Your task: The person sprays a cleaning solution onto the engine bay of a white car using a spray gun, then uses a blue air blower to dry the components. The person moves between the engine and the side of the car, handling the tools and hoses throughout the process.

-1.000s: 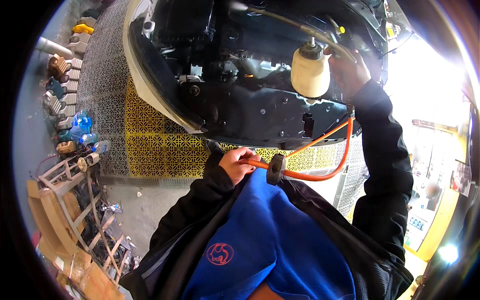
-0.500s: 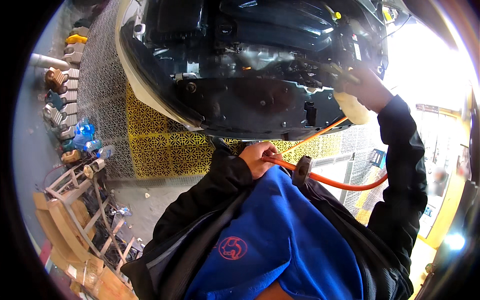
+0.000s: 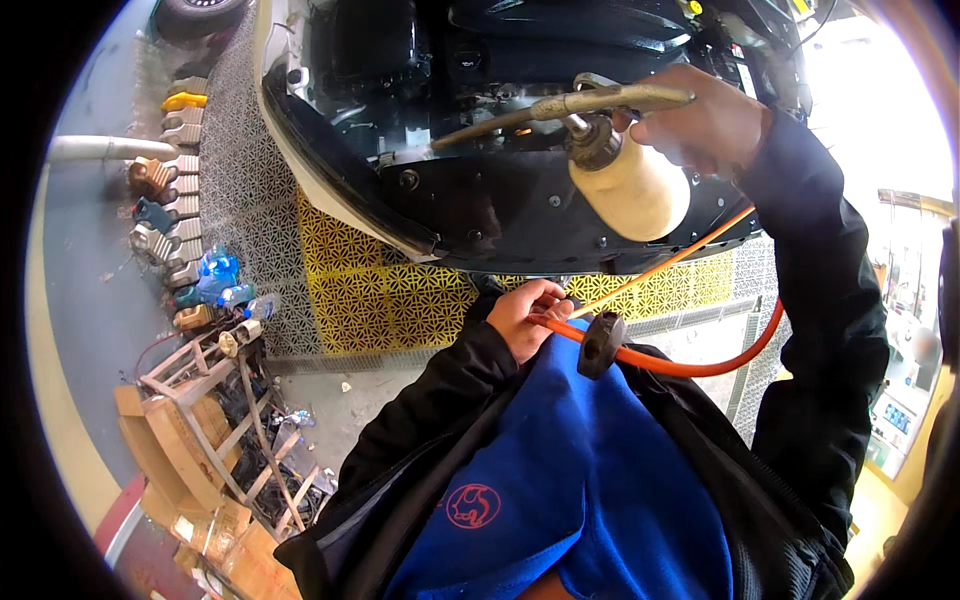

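Observation:
My right hand grips a spray gun with a long thin nozzle pointing left over the open engine bay. Under the gun hangs a cream plastic bottle with a dark cap. Close to my body, my left hand is closed around an orange hose. A round black fitting sits on the hose just right of that hand. The hose loops out to the right, and a thinner orange length runs up toward the gun.
The car's pale front edge curves before me, above yellow and grey floor grating. Along the left wall stand several ridged blocks, blue bottles, a wooden frame and cardboard. A tyre lies far left.
My right hand has swung the spray gun and bottle left over the engine bay, turning the nozzle leftward. The left hand keeps its hold on the hose. The whole view has shifted slightly.

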